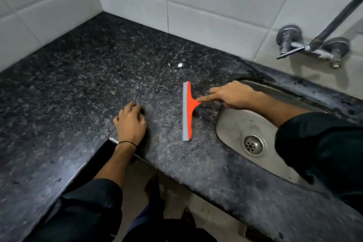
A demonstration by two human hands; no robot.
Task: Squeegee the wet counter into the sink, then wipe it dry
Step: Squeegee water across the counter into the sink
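An orange squeegee with a grey rubber blade lies blade-down on the dark speckled granite counter, just left of the steel sink. My right hand reaches over the sink's left rim and grips the squeegee's handle, which the fingers hide. My left hand rests on the counter near its front edge, left of the squeegee, fingers curled and holding nothing. The counter shines with thin wet streaks around the blade.
White wall tiles back the counter and meet at a corner on the left. A chrome wall tap with a long spout hangs above the sink. The sink drain is open. The counter's front edge steps inward at my body.
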